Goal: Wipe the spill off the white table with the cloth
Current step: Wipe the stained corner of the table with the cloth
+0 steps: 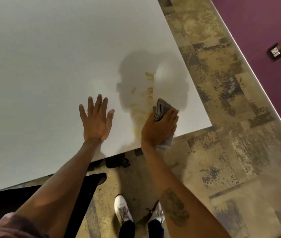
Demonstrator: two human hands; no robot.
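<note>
A yellow-orange spill [143,98] lies in streaks and blobs on the white table [50,57], near its right corner. My right hand [158,127] presses a folded grey cloth [162,110] flat on the table at the spill's right edge; part of the cloth hangs over the table's front edge under my wrist. My left hand [96,119] rests flat on the table with fingers spread, to the left of the spill, holding nothing.
The table's front edge runs diagonally just below my hands, its corner [211,124] to the right. A black chair [91,184] stands under the table. My white shoes [122,210] are on the mottled floor. A purple wall [265,23] is at the right.
</note>
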